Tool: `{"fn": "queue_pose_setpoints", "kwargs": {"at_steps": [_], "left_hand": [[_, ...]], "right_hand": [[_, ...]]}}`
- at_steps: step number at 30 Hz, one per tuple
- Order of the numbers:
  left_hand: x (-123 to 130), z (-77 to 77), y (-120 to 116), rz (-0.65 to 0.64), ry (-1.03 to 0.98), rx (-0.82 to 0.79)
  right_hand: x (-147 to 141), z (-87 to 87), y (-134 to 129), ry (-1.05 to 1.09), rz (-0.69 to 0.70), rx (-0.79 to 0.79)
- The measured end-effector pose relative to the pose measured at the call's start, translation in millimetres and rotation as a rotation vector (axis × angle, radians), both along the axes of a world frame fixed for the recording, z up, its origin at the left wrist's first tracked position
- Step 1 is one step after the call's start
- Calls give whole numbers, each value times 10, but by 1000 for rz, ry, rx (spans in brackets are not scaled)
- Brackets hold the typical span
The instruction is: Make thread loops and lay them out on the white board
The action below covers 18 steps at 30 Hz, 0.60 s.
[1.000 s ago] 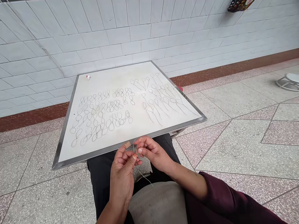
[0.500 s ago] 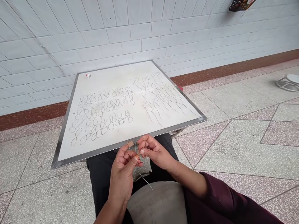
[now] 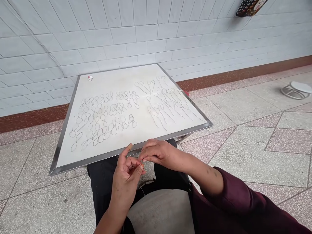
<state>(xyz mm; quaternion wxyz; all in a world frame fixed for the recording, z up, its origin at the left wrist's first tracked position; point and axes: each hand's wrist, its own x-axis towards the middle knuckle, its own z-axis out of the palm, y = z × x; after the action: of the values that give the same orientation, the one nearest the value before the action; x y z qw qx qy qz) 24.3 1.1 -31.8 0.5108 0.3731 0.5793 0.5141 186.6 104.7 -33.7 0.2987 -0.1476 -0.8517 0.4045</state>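
Between thumb and fingertips, my left hand (image 3: 126, 175) pinches a thin wire (image 3: 142, 189), whose pale loose end hangs below over my lap. A tan wrap covers the tip of its raised index finger. My right hand (image 3: 161, 152) is bent over from the right, its thumb and fingers closed at the same spot on the wire. Most of the wire between the fingertips is hidden. Both hands are just in front of the near edge of a white table (image 3: 117, 140). Wire figure-eights (image 3: 114, 129) lie in rows on its left, and single loops with straight tails (image 3: 159, 112) on its right.
A grey metal rim (image 3: 80, 164) borders the table. A small red and white object (image 3: 90, 78) sits at the far left corner. A white round stool (image 3: 296, 89) stands on the floor at right. Tiled wall (image 3: 122, 37) rises behind the table.
My right hand has turned over and come down to my left fingertips. The open curve of wire seen between the hands is now hidden. The view has shifted slightly.
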Motion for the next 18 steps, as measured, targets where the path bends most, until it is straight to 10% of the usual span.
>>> {"fn": "queue_pose_setpoints", "kwargs": {"at_steps": [8,18], "left_hand": [[-36,-41,8,-3,85,-23],[-61,-58,6,0,226,-3]], "right_hand": [[-89,-7,-68,-25,-9,100],[-77,83,22,-279,-1,-142]]}}
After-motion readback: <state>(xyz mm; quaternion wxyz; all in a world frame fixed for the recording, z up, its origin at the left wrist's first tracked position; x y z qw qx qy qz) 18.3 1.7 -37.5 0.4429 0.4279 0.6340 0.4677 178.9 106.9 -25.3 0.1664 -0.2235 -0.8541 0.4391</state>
